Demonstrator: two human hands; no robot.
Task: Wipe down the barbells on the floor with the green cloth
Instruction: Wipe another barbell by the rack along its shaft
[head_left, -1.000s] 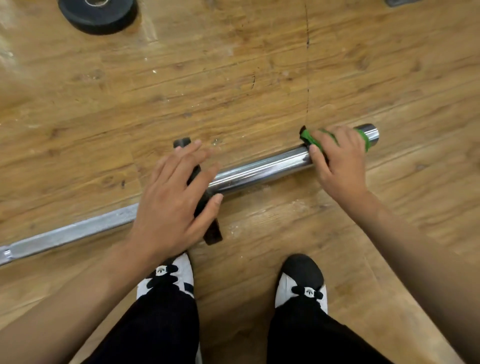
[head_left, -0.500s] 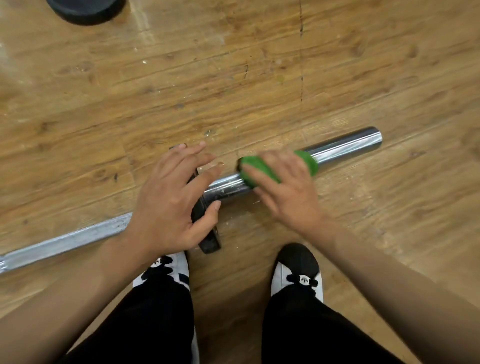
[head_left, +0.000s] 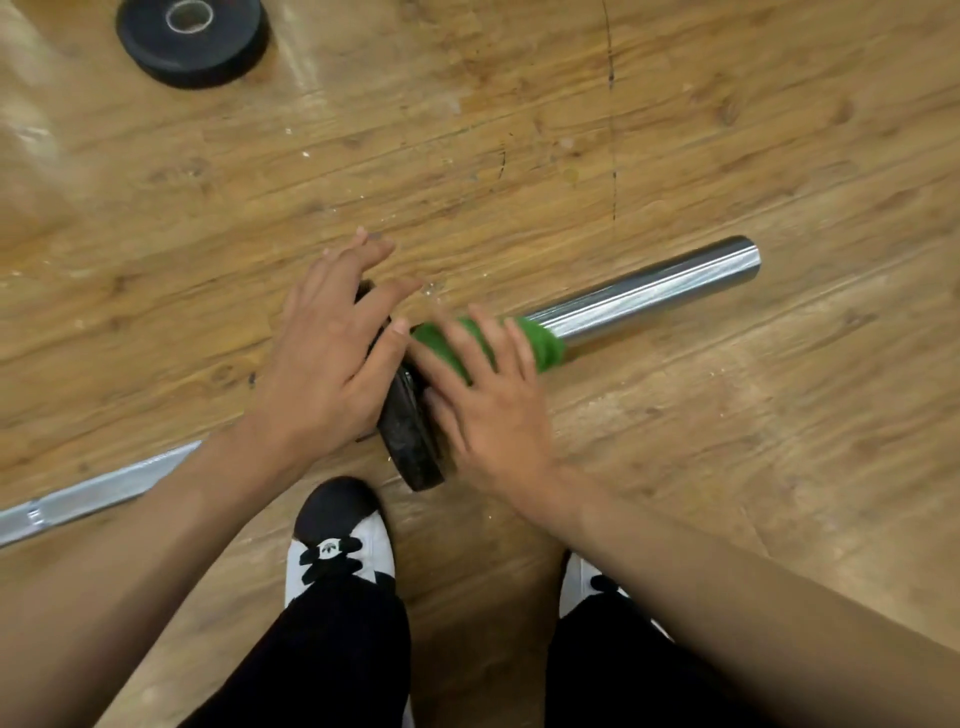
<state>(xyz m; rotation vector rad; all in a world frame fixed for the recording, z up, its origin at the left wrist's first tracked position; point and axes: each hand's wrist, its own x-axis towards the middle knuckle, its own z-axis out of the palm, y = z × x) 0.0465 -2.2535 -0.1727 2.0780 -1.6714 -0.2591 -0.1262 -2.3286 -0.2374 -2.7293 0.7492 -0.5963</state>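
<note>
1. The wooden floor (head_left: 727, 467) carries everything. It is scuffed and speckled with pale flecks.
2. The barbell (head_left: 649, 296) lies across it. Its thin shaft runs off to the left, and its chrome sleeve ends at the right, a little farther from me.
3. My left hand (head_left: 322, 374) rests flat, fingers spread, on the small black plate (head_left: 410, 447) on the bar, steadying it as it did a second ago.
4. My right hand (head_left: 488, 405) was out at the sleeve's right tip a second ago. It has since slid left and now sits hard against that plate, its fingers curling over the sleeve. Motion blur hides the thumb.
5. A loose black plate (head_left: 192, 39) lies far left, well apart.
6. The green cloth (head_left: 540, 343) sits under my right fingers, wrapped round the sleeve's inner end. I judge that one full pass of the sleeve is done and that the shaft to the left remains.
7. My left shoe (head_left: 337, 540) shows a trefoil logo on the tongue. I can read no lettering anywhere.
</note>
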